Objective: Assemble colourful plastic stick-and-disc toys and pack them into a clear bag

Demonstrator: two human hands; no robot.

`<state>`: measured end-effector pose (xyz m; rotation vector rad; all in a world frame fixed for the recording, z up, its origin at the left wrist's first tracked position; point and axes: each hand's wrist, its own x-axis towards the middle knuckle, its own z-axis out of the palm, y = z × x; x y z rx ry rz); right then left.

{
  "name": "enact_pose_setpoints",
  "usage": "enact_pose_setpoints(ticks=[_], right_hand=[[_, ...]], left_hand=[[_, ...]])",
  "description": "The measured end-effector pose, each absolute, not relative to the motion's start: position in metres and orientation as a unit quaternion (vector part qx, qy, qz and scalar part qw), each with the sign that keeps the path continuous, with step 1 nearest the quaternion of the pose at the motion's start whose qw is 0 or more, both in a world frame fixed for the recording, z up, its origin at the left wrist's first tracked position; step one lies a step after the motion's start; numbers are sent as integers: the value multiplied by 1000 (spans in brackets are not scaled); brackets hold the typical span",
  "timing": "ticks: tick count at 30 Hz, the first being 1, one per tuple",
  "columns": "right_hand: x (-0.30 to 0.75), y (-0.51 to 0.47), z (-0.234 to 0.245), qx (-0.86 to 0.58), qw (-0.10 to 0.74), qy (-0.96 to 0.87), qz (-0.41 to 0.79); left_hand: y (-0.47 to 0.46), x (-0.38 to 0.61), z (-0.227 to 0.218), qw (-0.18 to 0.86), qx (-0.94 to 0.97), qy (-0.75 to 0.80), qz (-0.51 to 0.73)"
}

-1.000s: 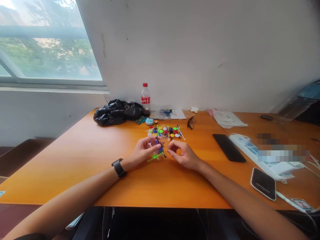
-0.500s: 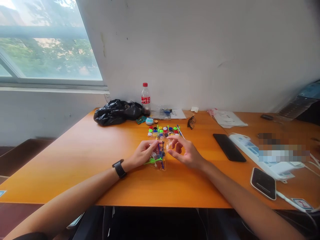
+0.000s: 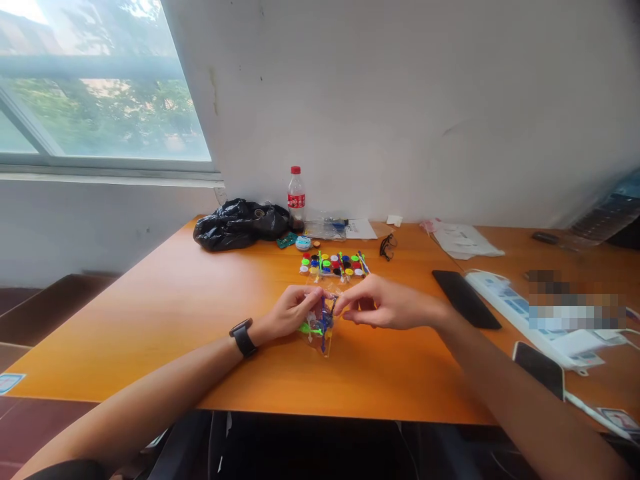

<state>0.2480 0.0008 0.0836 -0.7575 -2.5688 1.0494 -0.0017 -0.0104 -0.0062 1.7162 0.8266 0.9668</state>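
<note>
My left hand (image 3: 293, 311) grips a clear plastic bag (image 3: 316, 343) by its upper left side, thumb on top. Inside the bag are small coloured plastic pieces, among them a bright green piece (image 3: 313, 330) and a blue arrow-tipped piece (image 3: 323, 340). At the bag's upper right is my right hand (image 3: 377, 303), its fingers curled and fingertips drawn close together next to a dark piece. What those fingertips hold is too small to make out. Just beyond the bag, several coloured round caps (image 3: 334, 261) lie in rows, with thin plastic sticks (image 3: 363, 260) at their right.
At the back stand a cola bottle (image 3: 296, 200) and a black plastic bag (image 3: 240, 225). Glasses (image 3: 386, 247) lie right of the caps. Farther right are a black phone (image 3: 465, 298), a white power strip (image 3: 525, 327) and another phone (image 3: 539, 370) on a cable.
My right hand has turned palm-down and its fingers have closed in at the bag. My left hand keeps hold of the bag. The whole view has shifted slightly.
</note>
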Motion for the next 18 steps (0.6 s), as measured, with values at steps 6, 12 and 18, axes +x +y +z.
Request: enact_pose_setpoints(ticks=[6,12,18], right_hand=[[234,18,124,-212,32,-917,336],[226,23,142,-216,111,-922,300],[225,15,154,-226,126,-929,263]], left_hand=[[-11,-4,-4,476,686,351,424],[-10,-10,-4,513,681,271,448],[-6,-9,-3,477,707,291,434]])
